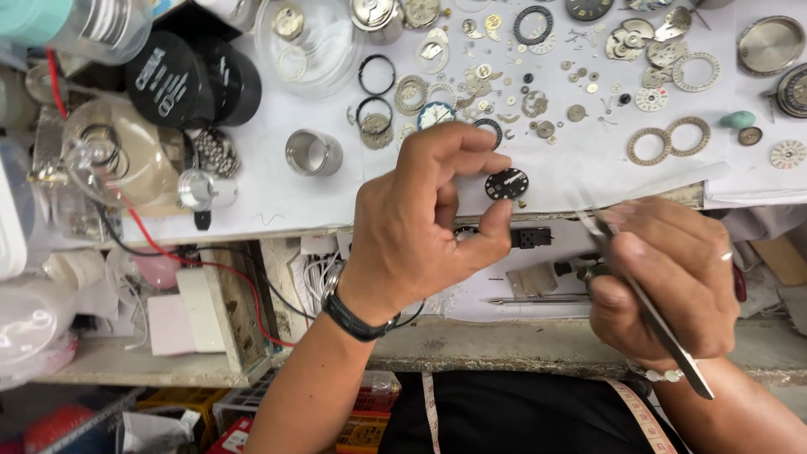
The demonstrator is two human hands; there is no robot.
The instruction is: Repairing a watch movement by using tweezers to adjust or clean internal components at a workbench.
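Two hands: left hand (420, 223) pinches one small round black watch dial (507, 183) at fingertips; right hand (668, 282) closed around one slim metal tweezers (647, 311). Beyond the left: one shiny steel ring (313, 152), two flat toothed date rings (669, 139), scattered tiny metal parts.

Your hands had open room only along the near edge of the bench (277, 210), where bare white paper lay between the steel ring (313, 152) and the small black dial (507, 183). Toward the far edge, scattered gears and rings (538, 84) blocked any sweep. At the left edge, black lids (193, 80) and glass domes (113, 151) crowded your path.
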